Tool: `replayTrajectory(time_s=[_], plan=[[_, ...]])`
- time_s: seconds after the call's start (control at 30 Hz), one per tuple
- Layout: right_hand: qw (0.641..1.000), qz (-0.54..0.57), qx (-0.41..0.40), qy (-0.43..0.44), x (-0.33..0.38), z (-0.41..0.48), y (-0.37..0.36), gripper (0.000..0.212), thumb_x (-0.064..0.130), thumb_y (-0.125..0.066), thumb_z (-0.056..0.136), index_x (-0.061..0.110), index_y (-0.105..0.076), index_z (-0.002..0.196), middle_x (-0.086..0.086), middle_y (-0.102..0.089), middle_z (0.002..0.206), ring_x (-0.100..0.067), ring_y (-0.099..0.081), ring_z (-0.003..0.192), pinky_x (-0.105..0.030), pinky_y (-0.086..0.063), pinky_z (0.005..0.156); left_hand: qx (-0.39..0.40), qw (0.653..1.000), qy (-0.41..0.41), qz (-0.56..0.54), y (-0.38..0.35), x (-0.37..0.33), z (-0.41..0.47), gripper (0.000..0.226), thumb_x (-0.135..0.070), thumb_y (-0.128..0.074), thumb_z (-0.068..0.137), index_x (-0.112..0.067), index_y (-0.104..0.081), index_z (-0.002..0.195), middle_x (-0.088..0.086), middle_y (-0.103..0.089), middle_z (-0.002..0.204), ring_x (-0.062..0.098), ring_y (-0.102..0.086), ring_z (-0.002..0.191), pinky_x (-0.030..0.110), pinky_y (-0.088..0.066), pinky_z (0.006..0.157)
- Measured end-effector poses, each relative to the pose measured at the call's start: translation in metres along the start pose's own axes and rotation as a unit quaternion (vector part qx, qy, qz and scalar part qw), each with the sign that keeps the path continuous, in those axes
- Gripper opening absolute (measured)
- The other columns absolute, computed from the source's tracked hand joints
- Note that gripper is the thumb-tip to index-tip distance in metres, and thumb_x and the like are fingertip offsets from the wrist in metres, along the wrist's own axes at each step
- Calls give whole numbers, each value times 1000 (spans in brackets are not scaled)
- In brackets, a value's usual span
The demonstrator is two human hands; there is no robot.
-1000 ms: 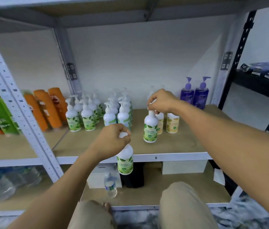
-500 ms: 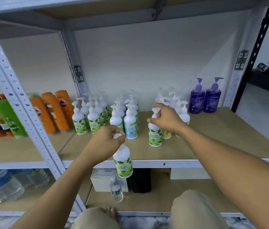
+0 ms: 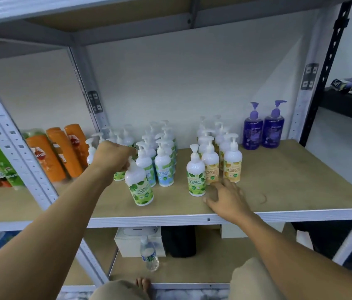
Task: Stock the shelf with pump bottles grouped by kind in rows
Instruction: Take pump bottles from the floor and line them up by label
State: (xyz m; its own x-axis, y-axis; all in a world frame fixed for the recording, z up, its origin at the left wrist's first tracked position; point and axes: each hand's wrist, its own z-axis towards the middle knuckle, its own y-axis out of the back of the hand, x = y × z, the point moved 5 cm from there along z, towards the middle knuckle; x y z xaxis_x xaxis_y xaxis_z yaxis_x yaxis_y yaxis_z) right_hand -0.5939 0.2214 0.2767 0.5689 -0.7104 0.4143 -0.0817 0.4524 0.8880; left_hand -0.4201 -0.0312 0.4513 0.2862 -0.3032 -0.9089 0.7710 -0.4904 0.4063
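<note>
- The left hand (image 3: 112, 158) has its fingers curled round the pump head of a white plastic pump bottle with a green leaf label (image 3: 139, 188).
- This held bottle leans left at the front of the light wooden shelf board (image 3: 289, 180), just in front of the white pump bottles with blue labels (image 3: 164, 173). Whether its base touches the board cannot be determined.
- The right hand (image 3: 228, 198) is palm down, fingers straight and loosely spread, holding nothing. It lies low on the board near its front edge.
- A second green-label pump bottle (image 3: 195, 180) stands upright just left of the right hand.
- White pump bottles with yellow labels (image 3: 232, 169) stand in rows directly behind that hand.
- Two purple pump bottles (image 3: 263, 131) stand side by side at rear right.
- Orange plastic bottles (image 3: 62, 152) occupy the adjacent left bay.
</note>
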Motion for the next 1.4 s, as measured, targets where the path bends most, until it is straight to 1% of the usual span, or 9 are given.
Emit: replayTrajectory(time_s=[0.2, 0.3, 0.37, 0.43, 0.5, 0.67, 0.83, 1.13, 1.4], plan=[[1000, -10, -17, 8, -4, 0, -2, 60, 64, -53, 88, 35, -47, 140, 6, -43, 140, -19, -38, 132, -40, -29, 111, -5, 1000, 27, -1, -19, 17, 17, 24, -9, -72, 85, -1, -58, 67, 14, -56, 57, 24, -50, 49, 29, -46, 54], [1000, -9, -18, 7, -5, 1, -2, 62, 65, -52, 87, 37, -45, 141, 7, -43, 140, -18, -37, 133, -40, -30, 111, -11, 1000, 15, -19, -22, 24, 21, 23, -17, -69, 90, -3, -63, 73, 15, -62, 67, 26, -56, 60, 38, -54, 70], [1000, -5, -17, 6, -5, 3, -3, 62, 65, -54, 87, 38, -44, 142, 7, -43, 140, -19, -37, 133, -40, -29, 111, -7, 999, 0, -42, -26, 32, 19, 18, -24, -65, 95, -6, -67, 93, 13, -63, 76, 24, -59, 64, 42, -57, 80], [1000, 3, -12, 0, -4, 4, -2, 61, 63, -56, 87, 39, -43, 143, 6, -43, 140, -19, -36, 133, -41, -28, 112, -17, 997, -19, -73, -31, 43, 10, 33, -29, -62, 98, -10, -60, 124, 10, -63, 79, 22, -60, 66, 42, -57, 77], [1000, 13, -5, -10, -1, 5, -2, 60, 60, -59, 87, 40, -44, 142, 3, -42, 141, -22, -36, 135, -43, -28, 114, -52, 993, -44, -99, -35, 56, -2, 44, -32, -60, 99, -14, -52, 138, 10, -63, 79, 20, -62, 69, 39, -56, 74], [998, 20, -22, -51, 10, 9, -5, 50, 59, -60, 86, 41, -53, 132, 0, -45, 140, -28, -36, 133, -47, -28, 113, -129, 985, -69, -94, -46, 109, -24, 38, -22, -64, 95, -19, -56, 132, 8, -59, 85, 26, -64, 77, 40, -54, 72], [995, -3, -68, -70, 13, 9, -11, 53, 64, -57, 85, 43, -52, 134, 3, -47, 137, -26, -38, 129, -46, -30, 111, -72, 997, -14, 0, -53, 152, -11, 53, -21, -73, 87, -20, -52, 136, 10, -59, 121, 12, -62, 91, 37, -51, 83], [991, 34, -76, -101, 22, 11, -20, 53, 59, -62, 84, 32, -60, 129, 1, -53, 135, -27, -41, 131, -47, -33, 110, -7, 999, -35, 5, -59, 158, 0, 42, -13, -75, 86, -29, -50, 116, -10, -65, 100, 17, -65, 98, 36, -51, 86], [984, 71, -113, -121, 47, -9, -12, 40, 46, -70, 84, 20, -61, 113, -3, -56, 107, -29, -57, 104, -41, -48, 89, 4, 999, -43, -20, -54, 163, 0, 46, -13, -77, 85, -28, -51, 119, -13, -64, 103, 13, -64, 101, 33, -51, 88]])
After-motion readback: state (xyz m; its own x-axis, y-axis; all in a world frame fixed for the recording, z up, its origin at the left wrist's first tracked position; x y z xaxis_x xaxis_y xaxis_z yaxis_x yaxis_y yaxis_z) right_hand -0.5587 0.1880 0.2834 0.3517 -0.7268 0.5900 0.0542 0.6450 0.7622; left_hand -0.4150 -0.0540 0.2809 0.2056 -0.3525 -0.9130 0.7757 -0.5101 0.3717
